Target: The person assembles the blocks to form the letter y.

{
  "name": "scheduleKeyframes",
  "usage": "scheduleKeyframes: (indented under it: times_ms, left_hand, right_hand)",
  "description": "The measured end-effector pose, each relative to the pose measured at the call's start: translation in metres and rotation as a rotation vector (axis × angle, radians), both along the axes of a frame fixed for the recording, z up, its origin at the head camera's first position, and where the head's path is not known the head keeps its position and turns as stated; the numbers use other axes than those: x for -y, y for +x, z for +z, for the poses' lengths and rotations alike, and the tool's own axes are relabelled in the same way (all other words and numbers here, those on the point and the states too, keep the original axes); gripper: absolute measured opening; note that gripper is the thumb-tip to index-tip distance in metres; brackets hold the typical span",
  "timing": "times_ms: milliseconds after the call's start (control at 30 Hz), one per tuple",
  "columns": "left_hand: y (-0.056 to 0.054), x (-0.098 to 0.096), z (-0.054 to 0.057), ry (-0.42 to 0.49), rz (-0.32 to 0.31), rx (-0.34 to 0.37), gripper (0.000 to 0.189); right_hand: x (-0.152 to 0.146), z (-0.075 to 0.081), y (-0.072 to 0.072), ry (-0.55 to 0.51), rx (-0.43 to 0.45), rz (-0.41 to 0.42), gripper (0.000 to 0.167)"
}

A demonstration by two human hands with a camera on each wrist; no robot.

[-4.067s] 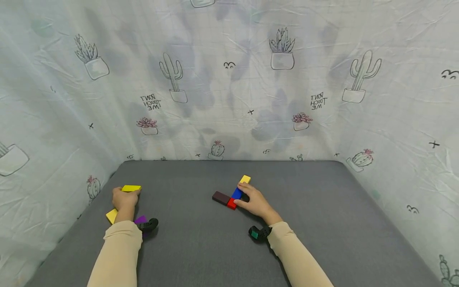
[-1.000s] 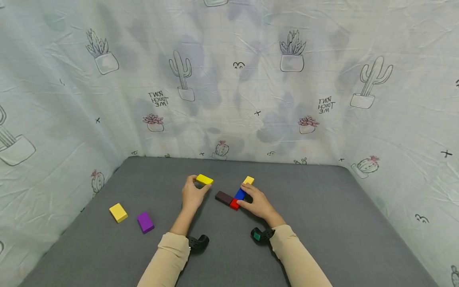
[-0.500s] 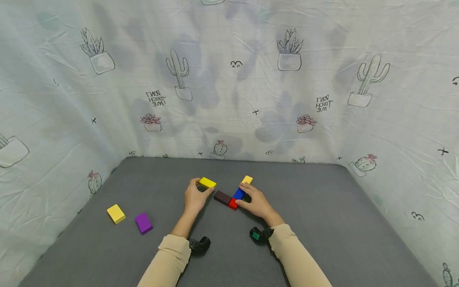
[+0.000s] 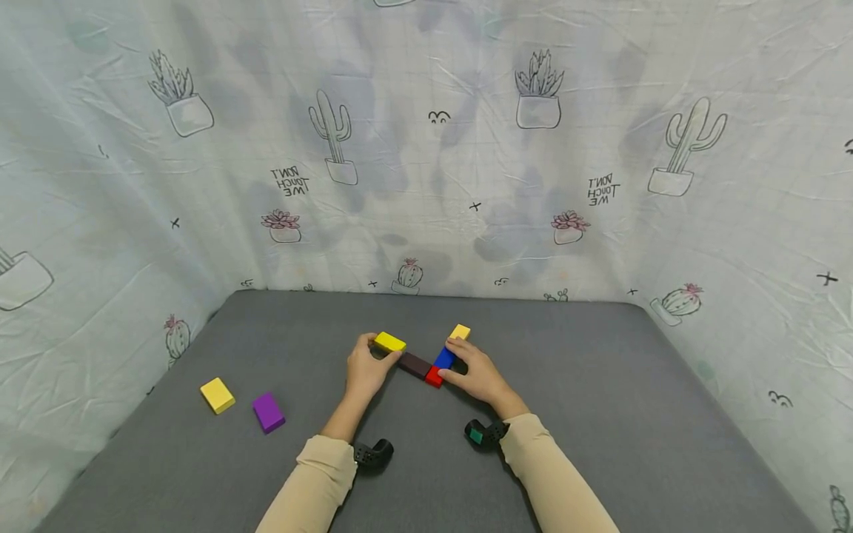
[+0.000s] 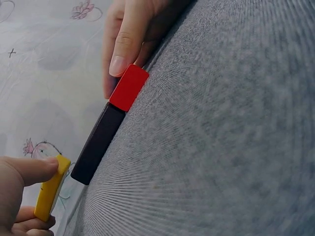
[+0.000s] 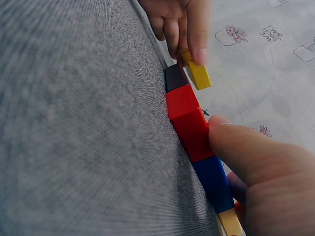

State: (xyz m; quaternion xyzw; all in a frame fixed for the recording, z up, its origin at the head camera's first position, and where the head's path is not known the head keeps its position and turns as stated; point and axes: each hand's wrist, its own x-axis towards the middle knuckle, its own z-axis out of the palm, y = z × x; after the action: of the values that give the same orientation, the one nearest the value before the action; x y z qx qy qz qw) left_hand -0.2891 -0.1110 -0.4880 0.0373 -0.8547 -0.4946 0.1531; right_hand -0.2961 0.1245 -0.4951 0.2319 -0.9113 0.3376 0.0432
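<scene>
My left hand [image 4: 366,374] pinches a bright yellow block [image 4: 389,341] between thumb and fingers, at the far left end of a dark brown block [image 4: 415,365]. In the left wrist view the held yellow block [image 5: 50,189] looks raised and apart from the dark one [image 5: 98,145]. The dark block meets a red block [image 4: 434,376] at a corner. From there a blue block [image 4: 443,358] and a paler yellow block [image 4: 460,332] run away to the back right. My right hand [image 4: 483,376] holds this second row, thumb against the red block [image 6: 193,135], fingers near the blue and yellow ones.
A loose yellow block [image 4: 218,396] and a purple block [image 4: 269,413] lie on the left of the grey table [image 4: 426,474]. A pale curtain [image 4: 426,170] printed with cacti surrounds the table's back and sides. Each wrist wears a black camera.
The left hand picked up the bright yellow block at the left and carried it right, then lowered it close to the dark block's end. The right hand stays on its row.
</scene>
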Motion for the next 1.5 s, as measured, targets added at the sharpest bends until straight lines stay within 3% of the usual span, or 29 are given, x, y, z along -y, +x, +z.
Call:
scheduleKeyframes:
  times_ms: [1167, 1500]
  left_hand:
    - [0.0035, -0.0025, -0.0017, -0.139, -0.020, 0.024, 0.061]
    - [0.0067, -0.0053, -0.0031, -0.158, 0.007, -0.067, 0.053]
  right_hand:
    - [-0.0012, 0.0011, -0.0024, -0.003, -0.009, 0.017, 0.063]
    - [-0.0010, 0.0014, -0.0019, 0.003, -0.004, 0.017, 0.063]
